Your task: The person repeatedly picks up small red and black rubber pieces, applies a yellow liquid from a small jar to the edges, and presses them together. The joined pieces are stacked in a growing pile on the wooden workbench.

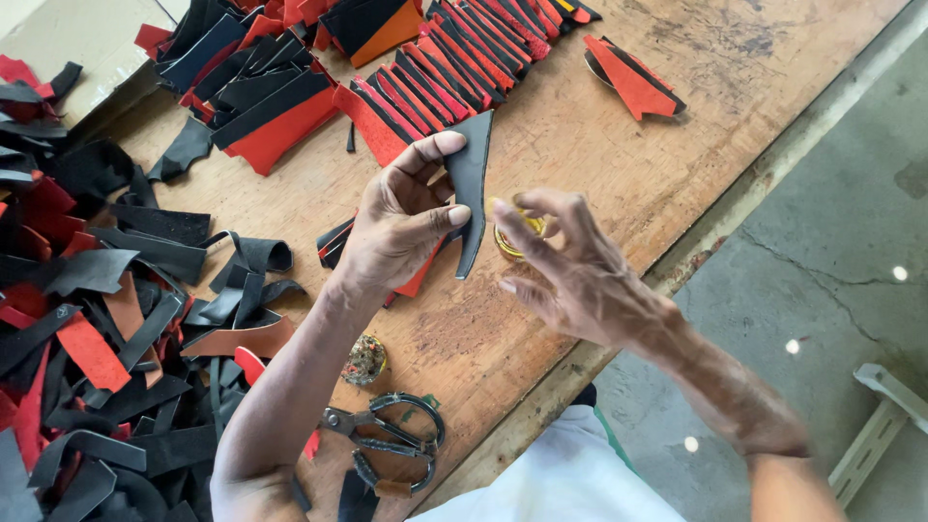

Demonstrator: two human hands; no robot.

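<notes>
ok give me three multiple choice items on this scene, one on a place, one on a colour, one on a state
1. Where do the metal scissors lie?
A. on the wooden table, near its edge
B. on the floor
C. in a box

2. What colour is the curved leather piece in the left hand?
A. yellow
B. black
C. white

3. How is the right hand?
A. flat on the table
B. gripping the scissors
C. raised, fingers at a small yellow tin

Answers: A, they rest by the table's near edge; B, its face is dark; C, the fingers curl over the tin.
</notes>
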